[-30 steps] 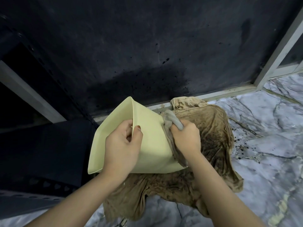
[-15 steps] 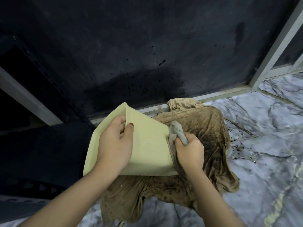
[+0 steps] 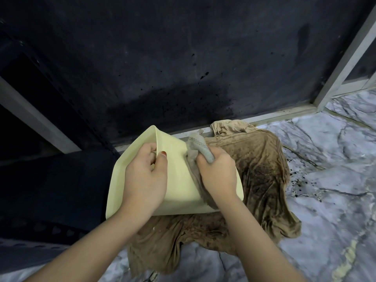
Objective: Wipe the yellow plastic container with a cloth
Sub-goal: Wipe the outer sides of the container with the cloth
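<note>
- my left hand (image 3: 145, 178) grips the rim of the yellow plastic container (image 3: 179, 180), tipped on its side at centre.
- my right hand (image 3: 218, 174) clutches a grey cloth (image 3: 198, 146) against its wall at 1 o'clock.
- a stained brown rag (image 3: 258, 176) lies under it on the marble floor (image 3: 325, 190).

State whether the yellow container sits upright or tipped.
Tipped: the yellow container lies on its side, opening facing left, left hand gripping its rim.
</note>
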